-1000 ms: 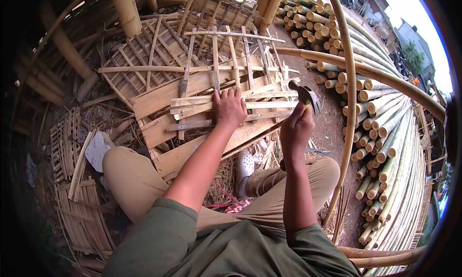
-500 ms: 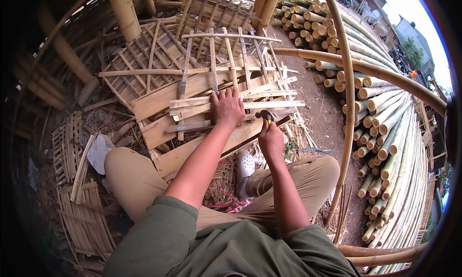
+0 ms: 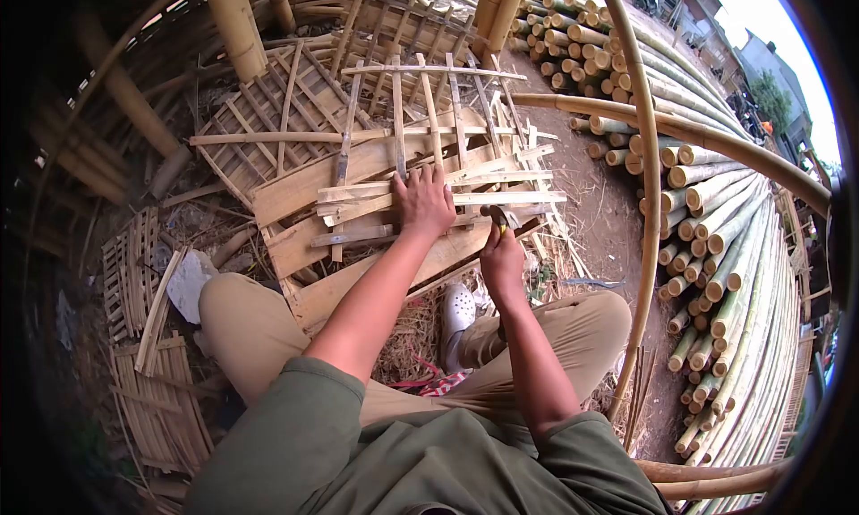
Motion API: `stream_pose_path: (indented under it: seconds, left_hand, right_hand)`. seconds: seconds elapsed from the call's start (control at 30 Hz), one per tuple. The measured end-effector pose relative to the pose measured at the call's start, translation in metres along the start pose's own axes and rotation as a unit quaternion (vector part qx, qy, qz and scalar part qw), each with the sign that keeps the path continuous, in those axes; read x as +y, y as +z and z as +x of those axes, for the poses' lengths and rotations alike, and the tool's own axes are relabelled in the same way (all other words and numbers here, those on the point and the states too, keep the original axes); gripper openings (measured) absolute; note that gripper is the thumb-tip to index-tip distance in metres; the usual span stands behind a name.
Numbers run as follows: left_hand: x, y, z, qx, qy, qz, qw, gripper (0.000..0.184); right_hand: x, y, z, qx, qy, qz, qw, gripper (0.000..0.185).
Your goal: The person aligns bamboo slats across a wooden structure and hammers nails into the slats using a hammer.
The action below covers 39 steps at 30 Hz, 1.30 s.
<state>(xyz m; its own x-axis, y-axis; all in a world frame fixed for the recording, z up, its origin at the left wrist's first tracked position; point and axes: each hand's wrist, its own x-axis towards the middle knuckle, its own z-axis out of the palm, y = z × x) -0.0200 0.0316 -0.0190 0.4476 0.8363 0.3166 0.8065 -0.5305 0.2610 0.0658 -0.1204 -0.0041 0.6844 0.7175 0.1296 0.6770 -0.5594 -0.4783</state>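
Observation:
My left hand (image 3: 424, 202) lies over the pale bamboo strips (image 3: 510, 196) of a slatted lattice, its fingers pointing away from me and pressed on the wood. Under the lattice are wide flat planks (image 3: 358, 280). Just right of the strips, my right hand (image 3: 502, 254) is closed round the handle of a claw hammer (image 3: 499, 216), held low near its head. The hammer head is at the right end of the planks, close to the lattice edge. Whether it touches the wood I cannot tell.
Cut bamboo poles (image 3: 716, 238) are stacked at the right, behind a curved upright pole (image 3: 649, 157). More slatted panels lie at the back and at the left (image 3: 161, 399). A white clog (image 3: 460, 309) is below the planks. Thick bamboo posts (image 3: 234, 27) stand behind.
Since the first frame, my right hand and the hammer have moved left and down, from the strips' right end. My left hand has stayed nearly in place on the strips.

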Motion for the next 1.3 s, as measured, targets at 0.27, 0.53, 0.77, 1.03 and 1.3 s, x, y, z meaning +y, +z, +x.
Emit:
stream_pose_path:
  seconds: [0.27, 0.53, 0.77, 1.03, 1.3]
  left_hand:
    - [0.0, 0.002, 0.001, -0.019, 0.001, -0.007, 1.0, 0.047]
    - [-0.001, 0.003, 0.0, -0.019, 0.004, 0.001, 1.0, 0.048]
    - [-0.004, 0.013, 0.0, 0.043, 0.022, 0.007, 0.999, 0.046]
    - [0.0, 0.012, -0.001, 0.031, 0.009, 0.012, 0.999, 0.048]
    - [-0.002, 0.011, -0.002, 0.055, 0.023, -0.01, 0.998, 0.045]
  right_hand:
    - [-0.008, -0.014, 0.005, 0.026, 0.011, 0.082, 0.996, 0.038]
    - [-0.026, -0.042, 0.014, 0.08, -0.028, 0.132, 0.988, 0.035]
    - [-0.008, -0.001, 0.003, 0.005, -0.018, 0.003, 1.0, 0.036]
    - [-0.007, -0.015, 0.004, 0.067, 0.011, 0.119, 0.991, 0.036]
    - [0.007, 0.015, 0.009, 0.001, 0.18, 0.284, 0.942, 0.048]
